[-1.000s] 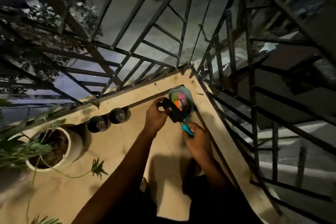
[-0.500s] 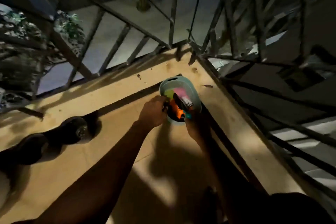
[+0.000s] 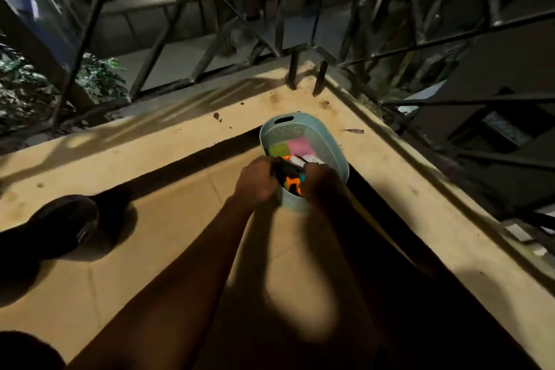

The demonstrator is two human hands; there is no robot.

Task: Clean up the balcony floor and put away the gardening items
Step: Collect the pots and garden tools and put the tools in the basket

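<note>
Currently: basket (image 3: 301,124) in floor (image 3: 180,234) corner, long axis toward railing (image 3: 292,69) corner, ledge (image 3: 150,144) beside two sides. Left hand (image 3: 256,182) and right hand (image 3: 323,182) together, both gripping tool (image 3: 289,172) crosswise over near rim. Floor open leftward.

A home balcony at night: a tan tiled floor (image 3: 180,234) meets a raised tan kerb (image 3: 144,144); dark metal railing bars (image 3: 168,34) rise from the kerb, leafy green plants (image 3: 99,76) and pale paving (image 3: 180,61) beyond it.
</note>
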